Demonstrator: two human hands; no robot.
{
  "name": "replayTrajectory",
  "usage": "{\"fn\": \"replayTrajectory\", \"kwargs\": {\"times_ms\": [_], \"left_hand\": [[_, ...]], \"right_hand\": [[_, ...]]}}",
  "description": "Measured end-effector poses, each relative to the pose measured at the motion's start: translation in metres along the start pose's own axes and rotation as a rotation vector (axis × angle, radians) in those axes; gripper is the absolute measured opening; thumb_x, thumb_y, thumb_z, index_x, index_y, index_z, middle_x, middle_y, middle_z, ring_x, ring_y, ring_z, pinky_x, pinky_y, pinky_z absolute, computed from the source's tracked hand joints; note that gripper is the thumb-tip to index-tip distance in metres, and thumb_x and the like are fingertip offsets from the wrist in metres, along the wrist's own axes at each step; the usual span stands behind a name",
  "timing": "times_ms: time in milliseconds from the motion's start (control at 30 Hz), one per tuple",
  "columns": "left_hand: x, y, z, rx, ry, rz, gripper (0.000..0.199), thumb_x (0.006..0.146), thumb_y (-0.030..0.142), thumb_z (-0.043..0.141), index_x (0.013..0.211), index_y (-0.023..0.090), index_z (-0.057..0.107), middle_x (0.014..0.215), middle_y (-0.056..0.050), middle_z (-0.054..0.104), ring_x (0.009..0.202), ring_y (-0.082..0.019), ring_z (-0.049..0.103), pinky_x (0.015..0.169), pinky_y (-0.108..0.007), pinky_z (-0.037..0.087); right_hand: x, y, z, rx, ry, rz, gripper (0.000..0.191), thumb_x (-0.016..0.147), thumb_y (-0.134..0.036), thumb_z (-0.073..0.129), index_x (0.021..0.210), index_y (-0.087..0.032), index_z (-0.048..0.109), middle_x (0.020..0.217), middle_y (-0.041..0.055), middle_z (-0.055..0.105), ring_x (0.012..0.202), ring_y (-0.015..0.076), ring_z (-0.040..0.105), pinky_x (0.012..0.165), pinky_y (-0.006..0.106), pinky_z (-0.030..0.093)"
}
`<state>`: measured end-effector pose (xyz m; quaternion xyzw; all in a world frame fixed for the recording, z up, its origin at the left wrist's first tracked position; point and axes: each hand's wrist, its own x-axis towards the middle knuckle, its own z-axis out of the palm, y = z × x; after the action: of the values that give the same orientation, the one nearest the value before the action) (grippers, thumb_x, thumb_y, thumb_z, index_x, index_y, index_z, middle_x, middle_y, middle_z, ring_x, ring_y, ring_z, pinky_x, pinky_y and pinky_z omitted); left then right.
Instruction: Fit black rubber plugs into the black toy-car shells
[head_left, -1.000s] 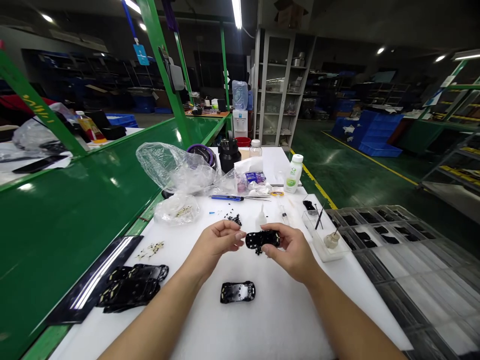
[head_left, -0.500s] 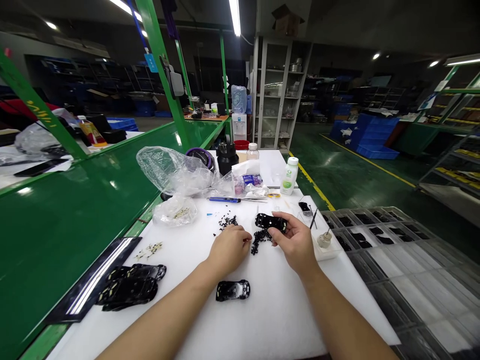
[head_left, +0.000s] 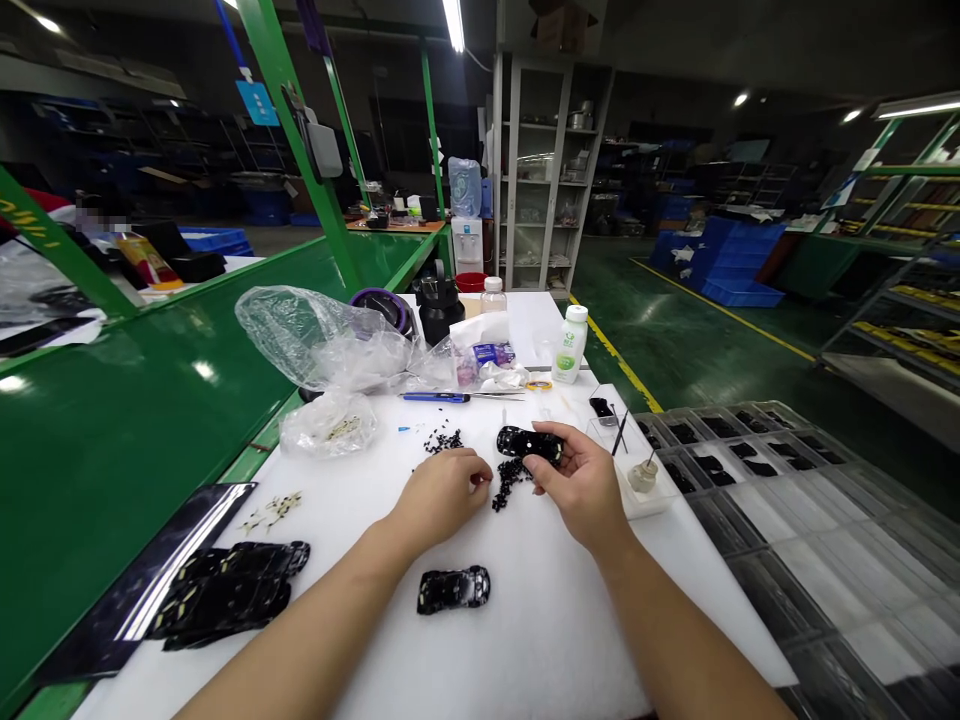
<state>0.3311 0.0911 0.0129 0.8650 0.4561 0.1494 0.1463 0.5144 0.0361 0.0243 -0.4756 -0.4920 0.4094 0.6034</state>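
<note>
My right hand [head_left: 577,482] is shut on a glossy black model car body [head_left: 528,444], holding it by its side just above the foam. My left hand [head_left: 442,492] rests close to a heap of tiny black parts [head_left: 508,482], its thumb and finger pinched together. Anything between those fingertips is too small to tell. A smaller scatter of black parts [head_left: 442,441] lies beyond that hand. Another black car body [head_left: 454,590] lies on the white foam sheet [head_left: 525,620] in front of me.
Stacked black car bodies [head_left: 225,595] lie at the left on a dark board. At the right stand a clear box with tweezers [head_left: 619,435] and a tray of black parts [head_left: 720,450]. Plastic bags [head_left: 322,340], a blue-handled screwdriver [head_left: 435,397] and a bottle [head_left: 570,345] stand beyond.
Over the last second my left hand let go of the car body and moved down to the foam beside the heap. My right hand kept hold of the body, and the view shifted slightly left.
</note>
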Motion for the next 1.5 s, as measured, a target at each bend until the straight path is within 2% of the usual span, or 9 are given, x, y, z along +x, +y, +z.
{"fn": "replayTrajectory", "kwargs": {"times_ms": [167,367,500,667,1000,1067,1167,1333,1500], "left_hand": [[-0.009,-0.013,-0.012,0.046,-0.015,-0.105,0.02,0.079,0.019,0.051,0.077,0.024,0.07,0.083,-0.001,0.069,0.076,-0.021,0.061,0.065,-0.031,0.043],[-0.013,-0.013,-0.013,0.021,-0.072,-0.065,0.028,0.081,0.018,0.047,0.084,0.024,0.074,0.091,-0.002,0.07,0.083,-0.021,0.063,0.072,-0.032,0.047],[-0.016,-0.01,-0.014,-0.004,-0.043,-0.081,0.03,0.082,0.017,0.046,0.09,0.024,0.074,0.094,-0.003,0.07,0.085,-0.022,0.063,0.075,-0.033,0.047],[-0.017,-0.004,-0.014,-0.017,-0.067,-0.117,0.025,0.079,0.02,0.049,0.075,0.023,0.073,0.082,-0.003,0.071,0.076,-0.021,0.062,0.069,-0.032,0.046],[-0.021,-0.001,-0.011,-0.023,-0.045,0.008,0.019,0.083,0.021,0.051,0.075,0.023,0.068,0.083,-0.002,0.068,0.08,-0.021,0.059,0.067,-0.031,0.041],[-0.02,0.0,-0.015,-0.156,0.045,-0.064,0.017,0.086,0.026,0.05,0.079,0.022,0.065,0.083,-0.002,0.067,0.076,-0.019,0.057,0.065,-0.031,0.04],[-0.019,-0.001,-0.022,-0.573,0.175,-0.262,0.017,0.086,0.035,0.055,0.081,0.021,0.063,0.076,-0.001,0.065,0.065,-0.015,0.051,0.059,-0.028,0.038],[-0.015,-0.002,-0.023,-1.2,0.241,-0.387,0.018,0.074,0.033,0.072,0.077,0.017,0.065,0.071,-0.001,0.065,0.05,-0.007,0.04,0.05,-0.023,0.029],[-0.016,0.0,-0.023,-1.326,0.234,-0.388,0.024,0.074,0.033,0.075,0.09,0.015,0.071,0.076,-0.003,0.068,0.055,-0.006,0.045,0.053,-0.021,0.034]], "right_hand": [[0.0,0.004,-0.001,-0.061,-0.024,0.012,0.044,0.075,-0.03,0.074,0.114,-0.016,0.064,0.071,-0.0002,0.062,0.057,0.0129,0.058,0.054,0.026,0.054],[0.0,0.006,-0.001,-0.112,-0.018,0.002,0.043,0.073,-0.032,0.075,0.113,-0.017,0.065,0.071,0.0,0.062,0.057,0.0136,0.058,0.054,0.026,0.055],[-0.001,0.005,0.0,-0.088,0.003,0.005,0.043,0.073,-0.031,0.076,0.112,-0.017,0.066,0.069,-0.0013,0.061,0.056,0.0124,0.058,0.053,0.025,0.054],[-0.001,0.004,0.0,-0.082,0.005,0.007,0.044,0.072,-0.031,0.076,0.112,-0.017,0.065,0.067,-0.0018,0.061,0.055,0.0122,0.057,0.052,0.024,0.055],[0.0,0.006,0.0,-0.099,-0.007,0.005,0.042,0.074,-0.031,0.074,0.113,-0.018,0.065,0.071,-0.0004,0.063,0.058,0.0135,0.058,0.054,0.026,0.055],[0.0,0.005,0.0,-0.099,0.009,-0.005,0.041,0.074,-0.031,0.074,0.112,-0.018,0.065,0.07,-0.0007,0.063,0.057,0.0132,0.059,0.055,0.026,0.054],[-0.001,0.005,0.0,-0.097,0.013,-0.009,0.041,0.074,-0.032,0.074,0.111,-0.018,0.065,0.07,-0.0005,0.064,0.057,0.0132,0.06,0.056,0.025,0.054],[-0.001,0.008,-0.002,-0.11,-0.031,0.004,0.043,0.074,-0.033,0.075,0.113,-0.018,0.065,0.072,0.0003,0.065,0.059,0.0142,0.061,0.057,0.027,0.054],[-0.004,0.004,0.001,-0.093,-0.011,0.023,0.045,0.073,-0.035,0.076,0.113,-0.018,0.065,0.069,-0.001,0.063,0.057,0.0133,0.06,0.056,0.026,0.054]]}}
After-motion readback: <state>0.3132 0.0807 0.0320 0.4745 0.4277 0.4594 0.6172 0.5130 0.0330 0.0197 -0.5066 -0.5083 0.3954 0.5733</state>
